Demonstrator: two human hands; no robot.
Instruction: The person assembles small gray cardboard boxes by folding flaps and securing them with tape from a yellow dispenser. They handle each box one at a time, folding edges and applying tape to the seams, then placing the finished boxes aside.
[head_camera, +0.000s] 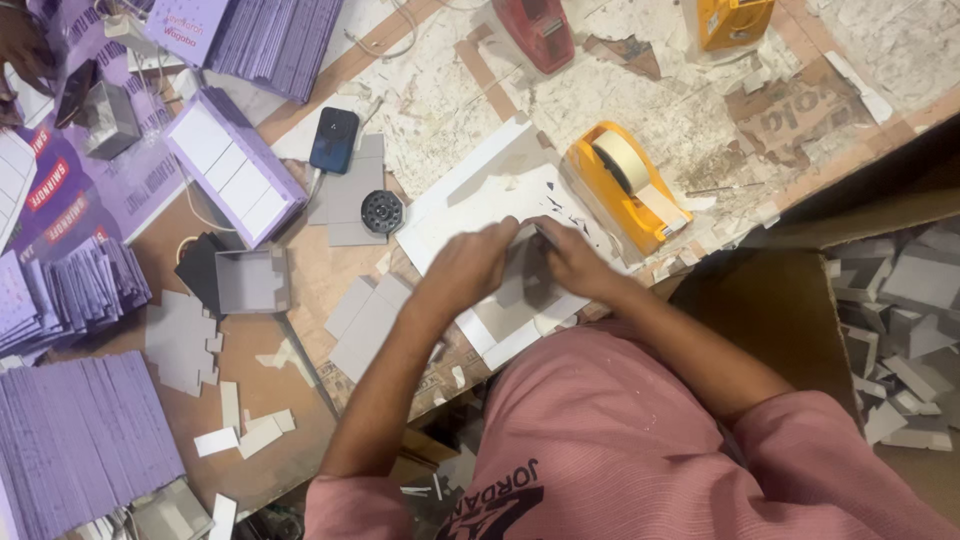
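My left hand (468, 262) and my right hand (575, 258) meet over a grey cardboard box blank (524, 283) lying on a white board (470, 195). Both hands press and grip the folded grey cardboard between them; fingers are closed on its edges. An orange tape dispenser (625, 185) with a roll of pale tape stands just right of my right hand. Flat grey cardboard pieces (365, 318) lie left of my left forearm.
A folded grey box (252, 280), a black phone (334, 139), a round black object (382, 211), a red dispenser (535, 30), another orange dispenser (733, 20). Purple printed sheets (70, 440) stacked at left. A carton of grey boxes (900, 320) at right. Another person's hand (22, 45) top left.
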